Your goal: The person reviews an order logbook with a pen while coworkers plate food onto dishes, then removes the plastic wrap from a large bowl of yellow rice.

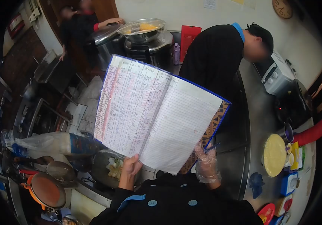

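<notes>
An open notebook (161,116) with a blue-edged cover is held up before me, tilted. Handwritten columns fill its left page; the right page is ruled and mostly blank. My left hand (131,167), bare, pinches the lower edge near the spine, thumb on the page. My right hand (207,167) wears a clear plastic glove and grips the lower right corner by the patterned brown cover. A thin dark pen (213,146) sticks out by the right fingers. The notebook hides part of those fingers.
A person in black (213,52) bends over the right counter beside a toaster oven (279,77). Large pots (149,47) stand behind; two more people are at back left. Below left are a wok (104,168) with food scraps and an orange pan (48,190).
</notes>
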The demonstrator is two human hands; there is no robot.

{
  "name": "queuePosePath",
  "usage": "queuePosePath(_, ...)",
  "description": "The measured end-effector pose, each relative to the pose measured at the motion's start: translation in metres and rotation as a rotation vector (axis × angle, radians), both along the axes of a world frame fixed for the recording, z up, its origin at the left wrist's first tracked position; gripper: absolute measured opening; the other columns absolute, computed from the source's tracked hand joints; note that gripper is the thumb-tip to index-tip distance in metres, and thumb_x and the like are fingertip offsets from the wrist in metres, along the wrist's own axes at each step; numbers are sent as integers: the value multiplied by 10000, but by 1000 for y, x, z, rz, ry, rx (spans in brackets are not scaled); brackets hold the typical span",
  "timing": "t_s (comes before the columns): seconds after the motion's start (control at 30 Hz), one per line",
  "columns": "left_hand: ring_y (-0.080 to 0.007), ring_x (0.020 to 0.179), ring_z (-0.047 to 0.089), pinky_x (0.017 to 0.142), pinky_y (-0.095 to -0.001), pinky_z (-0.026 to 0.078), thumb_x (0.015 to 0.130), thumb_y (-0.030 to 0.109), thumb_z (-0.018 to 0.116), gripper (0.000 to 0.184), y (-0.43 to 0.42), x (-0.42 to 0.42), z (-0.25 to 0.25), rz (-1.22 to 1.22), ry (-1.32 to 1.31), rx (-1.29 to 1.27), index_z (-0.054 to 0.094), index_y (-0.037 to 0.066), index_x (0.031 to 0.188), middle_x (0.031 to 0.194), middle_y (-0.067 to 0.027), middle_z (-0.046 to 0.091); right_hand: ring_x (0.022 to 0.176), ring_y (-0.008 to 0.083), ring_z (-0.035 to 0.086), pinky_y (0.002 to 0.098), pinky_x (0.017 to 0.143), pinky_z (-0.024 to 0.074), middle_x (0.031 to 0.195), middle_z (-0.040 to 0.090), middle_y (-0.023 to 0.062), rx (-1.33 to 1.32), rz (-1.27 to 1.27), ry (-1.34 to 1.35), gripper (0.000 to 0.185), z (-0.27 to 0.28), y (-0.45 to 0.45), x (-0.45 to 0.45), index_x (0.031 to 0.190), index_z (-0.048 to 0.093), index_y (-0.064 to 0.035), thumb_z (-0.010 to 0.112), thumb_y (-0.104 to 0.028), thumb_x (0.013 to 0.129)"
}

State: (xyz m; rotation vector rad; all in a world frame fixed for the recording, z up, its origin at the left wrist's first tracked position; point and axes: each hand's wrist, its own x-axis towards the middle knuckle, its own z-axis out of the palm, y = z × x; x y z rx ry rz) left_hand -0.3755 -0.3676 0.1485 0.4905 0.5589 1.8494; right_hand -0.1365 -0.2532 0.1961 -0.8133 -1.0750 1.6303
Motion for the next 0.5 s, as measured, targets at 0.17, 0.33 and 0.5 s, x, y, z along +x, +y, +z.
queuePosePath(0.17,-302,1261,367,1054,-465,275,766,-10,612,679,0,1,16,121,102,-14,282,26,1359,1359,-143,386,977,130,519,267,878,393,1070,553,60,3,87,-64,322,20,18,-4,1161,474,14,569,-75,866)
queuePosePath(0.33,-294,1275,339,1039,-441,274,689,125,713,769,-11,-8,3,100,178,21,328,16,1346,1371,-149,368,964,124,513,265,876,383,1052,555,53,3,203,47,318,-25,47,-14,1154,476,23,561,-100,874)
queuePosePath(0.5,-296,1262,359,1022,-412,314,832,484,553,750,-14,23,63,119,387,17,311,27,1374,1431,-210,227,938,121,514,266,871,396,1020,561,53,-23,434,-34,294,-38,68,-15,1151,454,14,522,-121,898)
